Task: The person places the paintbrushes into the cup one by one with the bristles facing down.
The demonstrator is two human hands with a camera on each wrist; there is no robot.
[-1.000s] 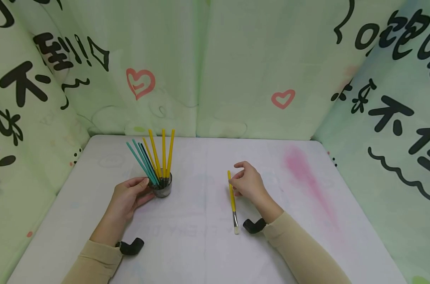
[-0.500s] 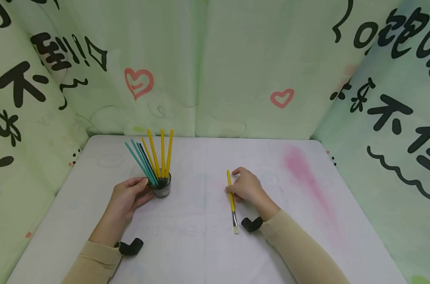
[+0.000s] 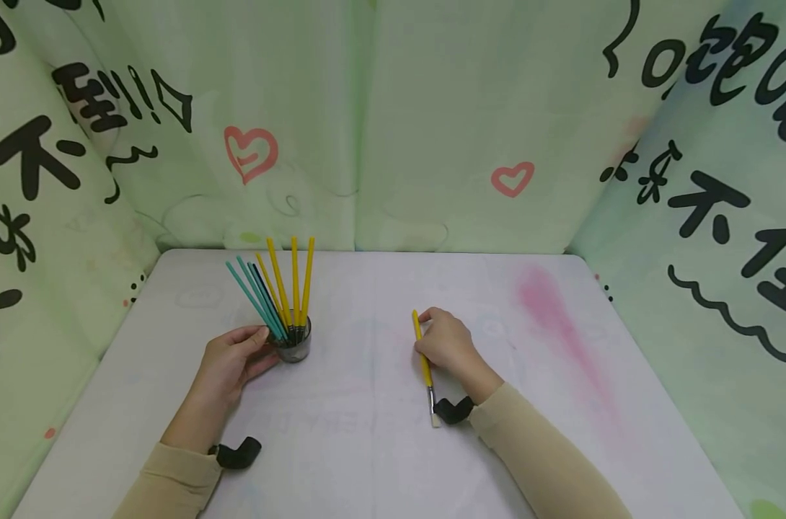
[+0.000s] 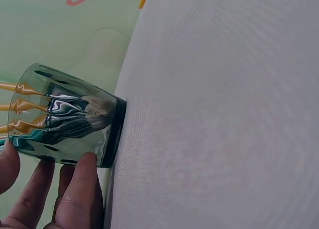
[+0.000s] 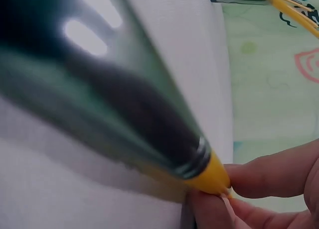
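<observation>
On the left of the white table in the head view stands a clear glass [image 3: 294, 351]. Several paintbrushes [image 3: 296, 285] lean in it bristles down, with yellow, teal and dark handles. My left hand [image 3: 231, 364] holds the glass by its side, the thumb near the rim and the fingers [image 4: 82, 189] against the wall. Right of the middle, my right hand [image 3: 454, 349] pinches the yellow handle of a single paintbrush [image 3: 427, 371] between thumb and fingers. Its pale bristles point toward me. Close up in the right wrist view, its shiny ferrule [image 5: 124, 89] looms large.
The white table [image 3: 341, 447] carries a pink stain [image 3: 558, 310] on the right. Pale green curtains [image 3: 432, 108] with black writing and red hearts hang along the back and both sides. A black camera mount [image 3: 454, 411] sits at my right wrist.
My right hand has moved slightly left and down, and its loosely held fingers have closed round the yellow paintbrush handle. The left hand stays at the glass.
</observation>
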